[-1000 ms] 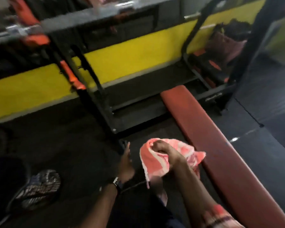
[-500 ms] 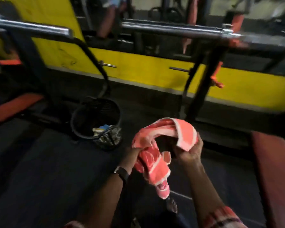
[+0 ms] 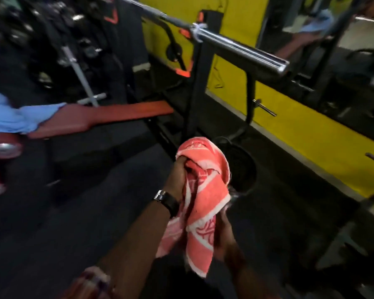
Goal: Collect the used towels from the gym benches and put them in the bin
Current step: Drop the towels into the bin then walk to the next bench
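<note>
Above the bin [image 3: 242, 167], both hands, left [image 3: 177, 180] and right [image 3: 223, 236], grip the pink towel [image 3: 205, 197].

Left hand [image 3: 177, 178] clenched, raised, right hand [image 3: 223, 236] lower, apparently gripping

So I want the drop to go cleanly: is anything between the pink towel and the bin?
Nothing visible. The pink towel, held by the left hand and right hand, hangs just in front of the dark bin; it hides the bin's near rim.
</note>
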Action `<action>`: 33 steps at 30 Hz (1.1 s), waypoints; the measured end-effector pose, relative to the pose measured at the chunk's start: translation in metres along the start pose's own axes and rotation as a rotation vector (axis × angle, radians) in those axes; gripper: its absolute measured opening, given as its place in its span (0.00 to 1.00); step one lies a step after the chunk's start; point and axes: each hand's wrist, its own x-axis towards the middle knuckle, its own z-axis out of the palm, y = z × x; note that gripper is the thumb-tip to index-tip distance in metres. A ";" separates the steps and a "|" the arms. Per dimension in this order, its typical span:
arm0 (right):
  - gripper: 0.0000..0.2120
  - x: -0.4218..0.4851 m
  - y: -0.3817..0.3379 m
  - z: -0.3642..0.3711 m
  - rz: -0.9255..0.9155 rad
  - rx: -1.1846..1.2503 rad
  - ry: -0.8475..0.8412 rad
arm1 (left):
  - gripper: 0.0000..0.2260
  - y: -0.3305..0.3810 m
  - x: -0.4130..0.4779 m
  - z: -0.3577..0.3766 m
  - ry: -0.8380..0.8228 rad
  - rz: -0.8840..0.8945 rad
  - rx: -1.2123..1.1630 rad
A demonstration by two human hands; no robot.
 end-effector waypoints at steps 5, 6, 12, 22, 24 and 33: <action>0.32 0.084 -0.031 0.030 0.144 -0.342 -0.102 | 0.17 0.081 0.055 -0.099 0.310 0.190 0.158; 0.24 0.106 -0.039 0.044 0.129 -0.412 -0.126 | 0.19 0.092 0.058 -0.122 0.383 0.160 0.208; 0.20 0.205 -0.055 0.175 -0.042 -0.474 -0.284 | 0.15 0.120 0.065 -0.234 0.517 -0.105 0.444; 0.09 0.393 0.028 0.352 -0.146 -0.886 -0.388 | 0.15 0.207 0.060 -0.397 0.320 -0.075 -0.027; 0.21 0.425 0.054 0.392 -0.110 -0.924 -0.408 | 0.16 0.226 0.065 -0.428 0.317 -0.081 -0.046; 0.11 0.536 0.145 0.522 -0.141 -1.210 -0.481 | 0.13 0.292 0.087 -0.578 0.651 0.135 0.076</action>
